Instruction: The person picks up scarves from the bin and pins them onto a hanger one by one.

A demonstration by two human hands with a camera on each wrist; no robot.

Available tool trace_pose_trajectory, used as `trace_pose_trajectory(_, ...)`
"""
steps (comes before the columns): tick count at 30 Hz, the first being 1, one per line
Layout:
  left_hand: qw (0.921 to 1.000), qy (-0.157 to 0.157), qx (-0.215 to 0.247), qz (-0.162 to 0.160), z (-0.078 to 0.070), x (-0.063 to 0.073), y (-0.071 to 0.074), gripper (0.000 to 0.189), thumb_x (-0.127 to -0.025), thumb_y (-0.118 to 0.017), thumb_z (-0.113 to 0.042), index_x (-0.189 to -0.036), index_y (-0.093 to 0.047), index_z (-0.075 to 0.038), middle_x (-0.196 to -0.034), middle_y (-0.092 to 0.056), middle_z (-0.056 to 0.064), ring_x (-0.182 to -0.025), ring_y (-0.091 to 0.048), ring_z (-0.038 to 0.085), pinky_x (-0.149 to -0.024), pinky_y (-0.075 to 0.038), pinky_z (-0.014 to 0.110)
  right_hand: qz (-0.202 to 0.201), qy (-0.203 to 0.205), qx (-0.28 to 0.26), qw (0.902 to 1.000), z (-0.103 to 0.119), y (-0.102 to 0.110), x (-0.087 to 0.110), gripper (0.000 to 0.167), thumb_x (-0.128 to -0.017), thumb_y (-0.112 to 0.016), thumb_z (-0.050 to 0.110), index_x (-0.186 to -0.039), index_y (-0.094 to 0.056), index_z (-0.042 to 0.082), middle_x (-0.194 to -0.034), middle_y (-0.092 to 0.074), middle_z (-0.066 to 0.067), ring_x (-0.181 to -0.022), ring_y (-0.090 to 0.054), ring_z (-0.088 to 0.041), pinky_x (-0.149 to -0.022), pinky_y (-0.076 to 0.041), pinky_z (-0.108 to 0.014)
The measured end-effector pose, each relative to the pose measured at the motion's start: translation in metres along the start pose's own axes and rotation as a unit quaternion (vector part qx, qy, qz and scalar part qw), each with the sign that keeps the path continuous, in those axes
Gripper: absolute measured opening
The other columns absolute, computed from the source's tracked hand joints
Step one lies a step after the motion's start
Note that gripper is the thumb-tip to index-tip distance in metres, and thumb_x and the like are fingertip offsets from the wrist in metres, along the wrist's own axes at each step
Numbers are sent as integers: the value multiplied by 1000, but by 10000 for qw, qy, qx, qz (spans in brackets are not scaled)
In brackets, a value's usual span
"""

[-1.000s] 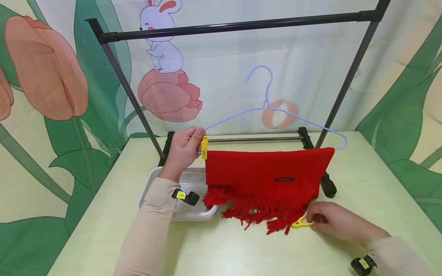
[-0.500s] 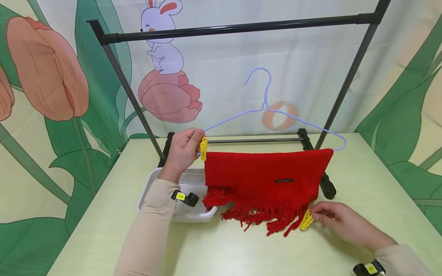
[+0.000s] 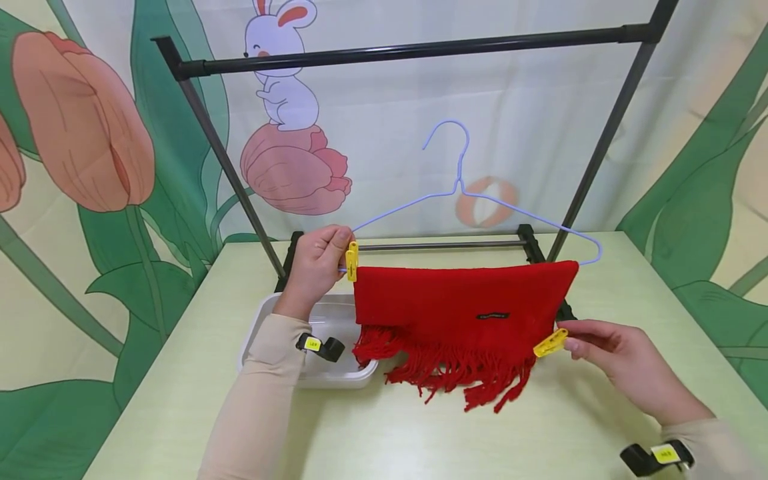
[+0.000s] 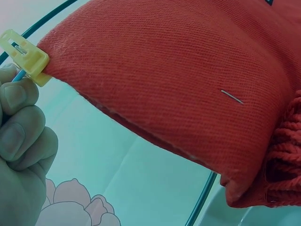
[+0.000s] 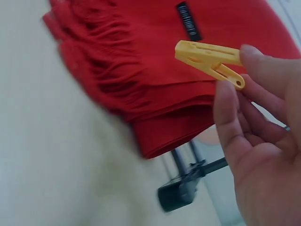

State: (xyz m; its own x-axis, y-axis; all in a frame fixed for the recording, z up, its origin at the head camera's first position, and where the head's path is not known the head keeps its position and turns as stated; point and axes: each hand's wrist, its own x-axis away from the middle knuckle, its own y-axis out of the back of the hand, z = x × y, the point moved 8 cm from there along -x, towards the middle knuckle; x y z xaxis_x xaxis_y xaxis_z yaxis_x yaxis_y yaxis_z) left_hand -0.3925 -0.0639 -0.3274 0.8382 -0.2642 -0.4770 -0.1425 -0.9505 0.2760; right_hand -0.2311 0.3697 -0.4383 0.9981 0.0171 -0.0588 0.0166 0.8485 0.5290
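Observation:
A red fringed scarf (image 3: 450,293) hangs folded over the lower bar of a light purple wire hanger (image 3: 414,202). My left hand (image 3: 319,263) grips the hanger's left end. Right beside those fingers a yellow clothespin (image 3: 352,261) is clipped at the scarf's top left corner; the left wrist view shows this clothespin (image 4: 29,56) on the bar against the cloth. Between thumb and fingertips, my right hand (image 3: 624,360) pinches a second yellow clothespin (image 3: 551,343) near the scarf's lower right edge. In the right wrist view that clothespin (image 5: 211,61) overlaps the red cloth.
Behind the scarf stands a black garment rack, its top bar (image 3: 414,51) high above the hanger. A white plastic tub (image 3: 336,381) sits on the pale table (image 3: 420,440) below my left forearm. A patterned curtain (image 3: 384,133) closes off the back.
My right hand has lifted the clothespin from near the fringe ends, up and to the right, turning it in the fingers. The left hand and hanger have shifted slightly.

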Motion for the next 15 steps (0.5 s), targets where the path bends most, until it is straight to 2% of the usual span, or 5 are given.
trace_pose_trajectory(3,10000,-3,-7,-5,0,1,0,31,-113,-56,-19,-96,-69,3,-65,-56,1,-54,-49,17,-48,-41,22,-407,353,119,9985,11,13,0,40,-107,-69,19,-142,-67,0,-115,-75,26,-93,-75,-6,-81,-60,-17)
trace_pose_trajectory(6,10000,-16,-25,-4,0,0,0,31,-113,-56,-19,-95,-68,3,-65,-55,1,-55,-49,17,-49,-42,22,-813,672,239,9941,24,24,-1,35,-108,-67,15,-140,-70,2,-108,-75,24,-89,-71,-2,-79,-55,-13)
trace_pose_trajectory(10,10000,-34,-37,-15,-1,1,0,31,-113,-56,-19,-95,-68,3,-65,-55,0,-55,-49,16,-49,-42,22,-1156,625,68,9913,36,39,-4,34,-107,-68,14,-140,-71,8,-97,-75,20,-87,-68,0,-73,-48,-14)
trace_pose_trajectory(13,10000,-57,-23,-10,-3,2,0,31,-113,-56,-19,-95,-68,3,-65,-55,1,-55,-49,16,-49,-42,22,-1389,466,-222,9890,44,54,-7,34,-105,-72,14,-139,-73,10,-93,-77,19,-85,-69,2,-72,-47,-11)
trace_pose_trajectory(15,10000,-62,-21,-1,-3,2,0,31,-113,-56,-20,-95,-69,2,-66,-56,1,-56,-50,17,-49,-42,21,-1578,553,-308,9854,52,64,-10,32,-103,-74,10,-135,-75,8,-91,-78,18,-83,-69,2,-74,-49,-9)
